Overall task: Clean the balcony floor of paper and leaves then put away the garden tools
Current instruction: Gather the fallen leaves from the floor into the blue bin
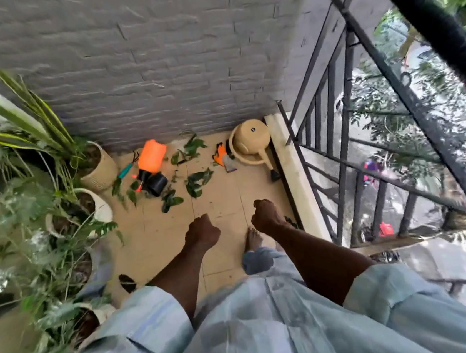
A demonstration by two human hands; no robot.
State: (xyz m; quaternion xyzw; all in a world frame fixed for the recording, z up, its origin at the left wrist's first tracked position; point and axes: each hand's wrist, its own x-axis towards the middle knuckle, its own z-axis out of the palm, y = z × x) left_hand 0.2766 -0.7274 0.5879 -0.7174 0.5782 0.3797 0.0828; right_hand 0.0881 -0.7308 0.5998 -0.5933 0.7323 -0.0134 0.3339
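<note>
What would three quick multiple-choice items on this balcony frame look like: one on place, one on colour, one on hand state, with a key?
1. Where is the watering can?
A. In the far corner by the railing
B. Among the potted plants
C. In the person's hand

2. What colour is the sprayer bottle on the floor?
A. Blue
B. Orange
C. White

3. How are the left hand and right hand?
A. Both gripping tools
B. One holding leaves
C. Both curled, holding nothing

Key: 1 A, it lies on its side where wall meets railing; 2 B, its body is bright orange; 3 C, both fists hang above the floor with nothing in them.
</note>
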